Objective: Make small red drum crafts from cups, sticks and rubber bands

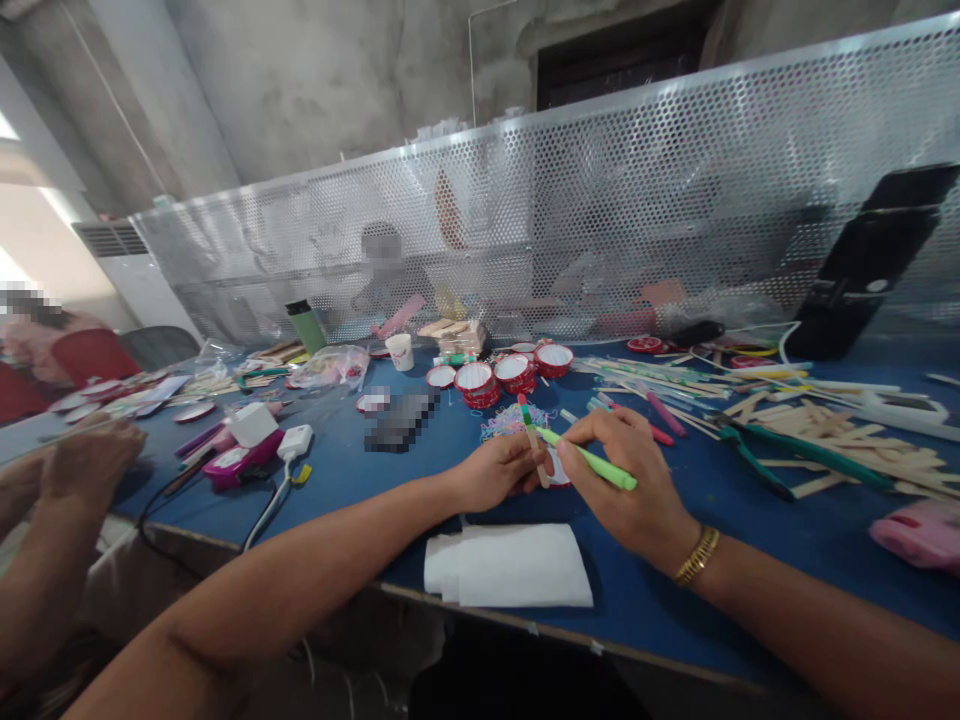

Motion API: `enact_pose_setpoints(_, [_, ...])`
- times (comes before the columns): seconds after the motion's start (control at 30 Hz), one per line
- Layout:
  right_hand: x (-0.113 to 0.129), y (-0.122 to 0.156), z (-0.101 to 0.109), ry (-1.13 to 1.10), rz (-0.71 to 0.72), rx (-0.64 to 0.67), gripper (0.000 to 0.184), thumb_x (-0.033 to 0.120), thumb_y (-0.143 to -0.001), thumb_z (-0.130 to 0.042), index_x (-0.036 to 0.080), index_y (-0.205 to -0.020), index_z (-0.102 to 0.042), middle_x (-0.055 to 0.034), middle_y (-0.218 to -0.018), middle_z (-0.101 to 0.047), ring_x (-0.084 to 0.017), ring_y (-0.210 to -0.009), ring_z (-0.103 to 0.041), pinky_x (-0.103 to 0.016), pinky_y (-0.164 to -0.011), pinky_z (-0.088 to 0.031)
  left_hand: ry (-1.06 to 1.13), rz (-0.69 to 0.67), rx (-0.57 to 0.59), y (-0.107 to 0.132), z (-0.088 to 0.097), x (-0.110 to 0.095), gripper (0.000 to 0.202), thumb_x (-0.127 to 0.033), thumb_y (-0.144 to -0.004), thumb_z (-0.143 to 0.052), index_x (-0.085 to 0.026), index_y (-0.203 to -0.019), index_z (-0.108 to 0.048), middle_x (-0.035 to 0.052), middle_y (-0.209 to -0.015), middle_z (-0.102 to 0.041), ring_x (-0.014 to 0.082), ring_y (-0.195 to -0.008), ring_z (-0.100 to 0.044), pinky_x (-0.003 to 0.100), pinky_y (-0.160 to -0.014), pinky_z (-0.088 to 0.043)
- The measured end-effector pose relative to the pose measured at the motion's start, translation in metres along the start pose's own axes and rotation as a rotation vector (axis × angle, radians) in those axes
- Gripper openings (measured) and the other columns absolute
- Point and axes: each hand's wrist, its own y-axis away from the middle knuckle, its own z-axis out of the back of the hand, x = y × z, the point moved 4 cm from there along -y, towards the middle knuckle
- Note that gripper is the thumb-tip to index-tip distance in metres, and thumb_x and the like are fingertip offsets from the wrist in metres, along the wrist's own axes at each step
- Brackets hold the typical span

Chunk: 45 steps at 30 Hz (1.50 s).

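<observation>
My left hand (499, 473) pinches a wooden craft stick (535, 448) that stands tilted above the blue table. Its upper end is coloured red and green. In my right hand (626, 475) is a light green marker (600, 466), its front end close to the stick's coloured part; whether the tip touches cannot be made out. Just beyond my fingers lies a pile of thin coloured strings (496, 424). A white disc (559, 470) with a dark rim is partly hidden behind the stick and my right hand. Nearer me lies a folded white cloth or paper (510, 565).
Several small red drums (477, 385) stand beyond the strings. At right are plier-like tools with green handles (810, 455), loose craft sticks (892, 450) and a pink object (916, 535). A charger (295, 442) with cables lies left. A perforated metal screen (600, 200) runs behind. Another person's hands (86, 460) are far left.
</observation>
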Motion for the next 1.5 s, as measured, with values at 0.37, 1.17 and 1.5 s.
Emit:
enact_pose_setpoints(0.37, [0.0009,-0.0011,-0.0026,-0.02,0.0,0.028,0.013,0.026,-0.09,-0.055,0.022,-0.078,-0.055,0.0035,-0.07,-0.064,-0.015,-0.065,-0.056,-0.04,-0.087,-0.033,-0.035,0.01,-0.015,0.0009,0.0012,0.0,0.054,-0.068,-0.089,-0.04,-0.015,-0.079,-0.049,-0.0048,-0.06,-0.042,0.0065,-0.047,-0.034,0.021,-0.044,-0.026])
enact_pose_setpoints(1.17, [0.0033,-0.0003,-0.0005,-0.01,0.008,0.039,0.012,0.026,-0.089,-0.055,0.023,-0.078,-0.056,0.0033,-0.071,-0.065,-0.015,-0.065,-0.056,-0.041,-0.09,-0.032,-0.005,0.036,-0.021,0.0006,0.0,0.0005,0.054,-0.069,-0.087,-0.043,-0.016,-0.078,-0.049,-0.005,-0.059,-0.042,0.0066,-0.047,-0.033,0.022,-0.044,-0.025])
enact_pose_setpoints(1.5, [0.0031,-0.0025,-0.0007,-0.029,-0.009,0.049,0.014,0.027,-0.09,-0.054,0.022,-0.077,-0.056,0.0031,-0.069,-0.066,-0.015,-0.062,-0.055,-0.041,-0.09,-0.032,-0.04,0.036,-0.025,0.0009,0.0005,-0.0001,0.056,-0.07,-0.086,-0.042,-0.016,-0.078,-0.049,-0.005,-0.059,-0.042,0.0065,-0.047,-0.033,0.021,-0.044,-0.025])
